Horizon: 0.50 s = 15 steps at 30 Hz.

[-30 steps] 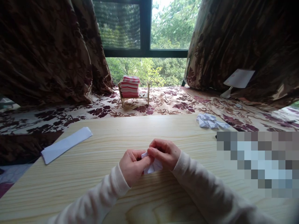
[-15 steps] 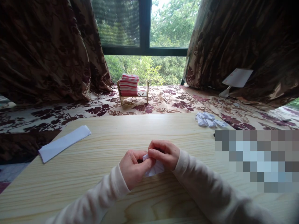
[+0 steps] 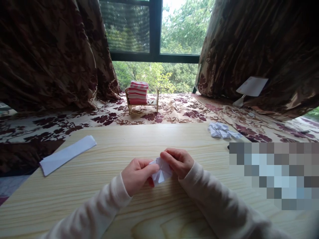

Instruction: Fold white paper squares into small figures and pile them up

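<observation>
Holding a small folded paper (image 3: 161, 176) above the middle of the wooden tabletop (image 3: 119, 212), between both hands. With the left hand (image 3: 136, 175), pinching its left side, with the thumb across the front and the fingers curled behind. With the right hand (image 3: 179, 162), pinching its upper right edge between thumb and bent fingers, partly hidden behind the paper. Creased into angled facets, bright white near the lower edge.

Lying aslant near the left edge of the tabletop, a stack of long white paper strips (image 3: 68, 155). Grouped at the far right, a cluster of folded paper pieces (image 3: 219, 130), overlapping one another. Beyond the tabletop, on floral cloth (image 3: 174, 109), a small wooden stand (image 3: 147, 104) with folded pink-and-white striped fabric (image 3: 138, 93) stacked on its left part. Farther right, near the curtain (image 3: 239, 49), a tilted white lamp (image 3: 252, 87). At the right edge, pixelated beyond telling.
</observation>
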{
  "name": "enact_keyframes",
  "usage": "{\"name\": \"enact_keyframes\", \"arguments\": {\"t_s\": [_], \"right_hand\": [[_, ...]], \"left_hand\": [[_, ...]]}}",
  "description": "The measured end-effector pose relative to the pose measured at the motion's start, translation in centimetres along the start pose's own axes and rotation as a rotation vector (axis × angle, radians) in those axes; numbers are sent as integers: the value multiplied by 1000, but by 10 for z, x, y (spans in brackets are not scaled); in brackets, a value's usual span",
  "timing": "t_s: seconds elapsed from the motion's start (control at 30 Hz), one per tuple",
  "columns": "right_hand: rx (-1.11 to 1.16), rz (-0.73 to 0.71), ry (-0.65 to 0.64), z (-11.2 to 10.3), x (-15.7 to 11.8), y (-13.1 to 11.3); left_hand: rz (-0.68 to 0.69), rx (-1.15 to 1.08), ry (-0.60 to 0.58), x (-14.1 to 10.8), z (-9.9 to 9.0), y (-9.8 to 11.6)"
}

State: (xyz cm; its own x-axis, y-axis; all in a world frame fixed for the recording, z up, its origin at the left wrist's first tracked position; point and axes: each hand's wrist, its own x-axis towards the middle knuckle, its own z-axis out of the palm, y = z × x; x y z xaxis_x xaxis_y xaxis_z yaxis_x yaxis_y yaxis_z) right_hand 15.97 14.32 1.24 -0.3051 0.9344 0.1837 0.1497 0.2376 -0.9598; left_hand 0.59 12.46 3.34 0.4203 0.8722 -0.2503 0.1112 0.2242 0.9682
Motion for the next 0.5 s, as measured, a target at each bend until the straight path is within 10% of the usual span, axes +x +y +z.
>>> {"name": "enact_keyframes", "arguments": {"t_s": [0.5], "right_hand": [[36, 28, -43, -2, 2, 0]], "left_hand": [[-46, -46, 144, 7, -7, -13]]}}
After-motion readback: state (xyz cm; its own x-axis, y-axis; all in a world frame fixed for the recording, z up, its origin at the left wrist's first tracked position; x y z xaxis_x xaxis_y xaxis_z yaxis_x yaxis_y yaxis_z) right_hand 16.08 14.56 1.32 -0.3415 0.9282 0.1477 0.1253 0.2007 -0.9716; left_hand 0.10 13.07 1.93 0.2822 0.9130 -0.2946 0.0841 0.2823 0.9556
